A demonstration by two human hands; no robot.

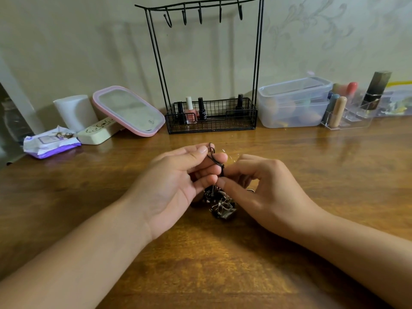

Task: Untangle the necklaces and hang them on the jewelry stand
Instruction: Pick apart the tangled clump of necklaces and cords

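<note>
The person is working the tangle apart above the table (223, 264). The left hand (178, 181) is pinching a dark cord (215, 162) between thumb and fingers, with a loop of it standing up above the fingertips. The right hand (263, 188) is pinching the same cord just below a small knot, thumb and forefinger closed on it. Both grips are therefore clamped on the cord, almost touching each other.

The tangled necklaces (220, 202) are hanging directly below the 2 grips as a dark clump of chain and pendants; whether the clump is resting on the table or hanging just clear of it cannot be told. A fine, pale strand is glinting just behind the fingertips; its path is too thin to follow.

Recommended method for this step, as a judgement:
1. Keep 1 grip steady as an anchor and feed the cord through with the other.
2. Loosen the clump before pulling; tension is likely to tighten the knot.
3. Isolate 1 necklace fully before lifting it.

The jewelry stand (205, 63) is standing at the back of the table, well apart from the hands. Its 5 hooks are all bare, so no necklace is hung yet. Nail polish bottles (196, 110) are sitting in its wire basket.
</note>
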